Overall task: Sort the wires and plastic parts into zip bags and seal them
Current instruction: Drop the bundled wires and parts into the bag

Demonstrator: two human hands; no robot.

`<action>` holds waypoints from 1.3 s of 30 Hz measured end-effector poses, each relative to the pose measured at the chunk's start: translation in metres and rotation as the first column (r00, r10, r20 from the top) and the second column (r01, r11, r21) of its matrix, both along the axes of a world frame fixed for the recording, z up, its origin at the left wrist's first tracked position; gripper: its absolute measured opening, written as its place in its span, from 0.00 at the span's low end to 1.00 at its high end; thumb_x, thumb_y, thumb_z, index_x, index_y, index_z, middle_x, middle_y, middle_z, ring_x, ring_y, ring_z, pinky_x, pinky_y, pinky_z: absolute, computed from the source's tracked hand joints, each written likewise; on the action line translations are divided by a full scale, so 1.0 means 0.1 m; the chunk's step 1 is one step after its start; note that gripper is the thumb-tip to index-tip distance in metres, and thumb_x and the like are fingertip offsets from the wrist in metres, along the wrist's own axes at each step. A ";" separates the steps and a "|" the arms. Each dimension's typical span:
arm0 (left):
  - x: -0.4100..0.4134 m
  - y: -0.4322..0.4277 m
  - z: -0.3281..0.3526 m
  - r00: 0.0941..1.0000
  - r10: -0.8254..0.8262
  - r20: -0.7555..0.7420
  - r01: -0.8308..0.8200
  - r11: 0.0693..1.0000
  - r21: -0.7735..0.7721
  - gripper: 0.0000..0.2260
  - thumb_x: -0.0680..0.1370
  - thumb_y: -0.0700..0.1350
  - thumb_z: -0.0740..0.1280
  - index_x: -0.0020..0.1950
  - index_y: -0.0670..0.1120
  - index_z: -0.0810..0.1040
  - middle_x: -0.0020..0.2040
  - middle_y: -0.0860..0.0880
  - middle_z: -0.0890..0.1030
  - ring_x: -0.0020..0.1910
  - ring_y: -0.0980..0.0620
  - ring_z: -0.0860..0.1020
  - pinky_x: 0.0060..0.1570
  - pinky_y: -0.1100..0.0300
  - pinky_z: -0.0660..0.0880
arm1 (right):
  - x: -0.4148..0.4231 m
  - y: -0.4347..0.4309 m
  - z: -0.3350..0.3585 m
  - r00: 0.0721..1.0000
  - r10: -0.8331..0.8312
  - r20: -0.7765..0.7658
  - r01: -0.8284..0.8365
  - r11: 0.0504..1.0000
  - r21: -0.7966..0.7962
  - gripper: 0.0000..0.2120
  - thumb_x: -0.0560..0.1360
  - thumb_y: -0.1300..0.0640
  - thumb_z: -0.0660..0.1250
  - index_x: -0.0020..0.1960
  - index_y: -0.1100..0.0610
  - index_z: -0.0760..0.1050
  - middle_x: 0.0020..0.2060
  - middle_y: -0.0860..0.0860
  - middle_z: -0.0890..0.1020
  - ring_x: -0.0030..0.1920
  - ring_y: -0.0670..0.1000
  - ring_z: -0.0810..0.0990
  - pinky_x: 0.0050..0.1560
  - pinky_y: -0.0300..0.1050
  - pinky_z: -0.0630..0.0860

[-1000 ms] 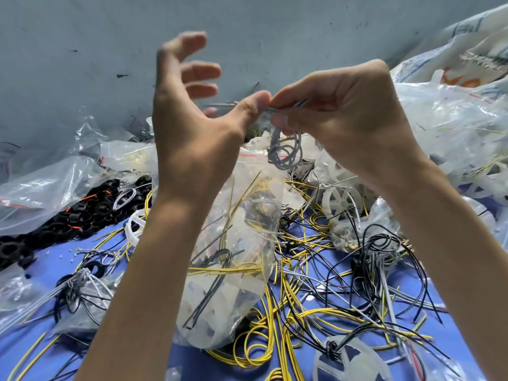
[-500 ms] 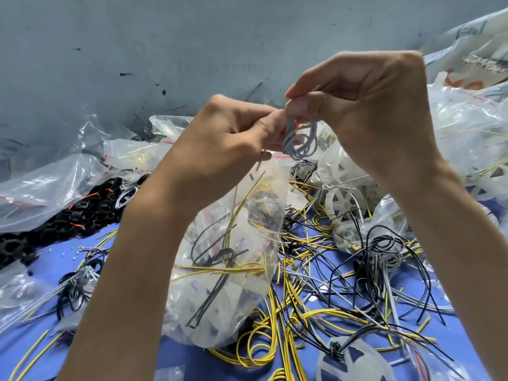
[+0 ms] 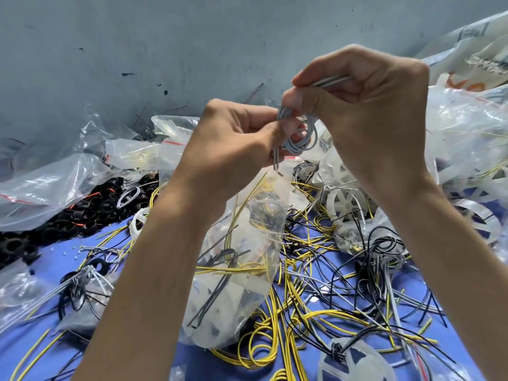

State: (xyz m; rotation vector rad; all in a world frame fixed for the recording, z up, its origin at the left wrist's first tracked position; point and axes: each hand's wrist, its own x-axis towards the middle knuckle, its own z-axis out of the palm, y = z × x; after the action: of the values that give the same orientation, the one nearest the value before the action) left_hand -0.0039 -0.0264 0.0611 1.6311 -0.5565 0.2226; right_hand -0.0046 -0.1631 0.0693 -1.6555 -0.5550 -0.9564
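Head cam: both my hands are up over the table (image 3: 46, 270), fingers of my left hand (image 3: 233, 141) and right hand (image 3: 368, 105) pinching the same little coil of grey wire (image 3: 301, 141) between them. Right under it sits a half-full zip bag (image 3: 242, 270), with yellow and black wires (image 3: 324, 314) piled all round it

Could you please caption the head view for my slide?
Left hand and right hand pinch a coiled grey wire above a part-filled zip bag.
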 end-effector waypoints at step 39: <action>0.01 -0.11 -0.05 0.695 0.465 0.549 -0.577 0.816 0.039 0.07 0.76 0.46 0.67 0.47 0.47 0.85 0.40 0.47 0.85 0.38 0.44 0.82 0.39 0.49 0.77 | 0.00 -0.22 0.10 0.952 0.052 -0.302 -0.139 0.952 -0.273 0.04 0.69 0.58 0.75 0.42 0.57 0.82 0.35 0.53 0.84 0.35 0.48 0.85 0.43 0.49 0.82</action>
State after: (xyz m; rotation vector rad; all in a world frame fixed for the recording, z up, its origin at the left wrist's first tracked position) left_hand -0.0028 -0.0372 0.0563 1.9192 -0.5065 1.1005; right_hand -0.0048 -0.1853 0.0796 -1.9720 -0.5884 -0.5605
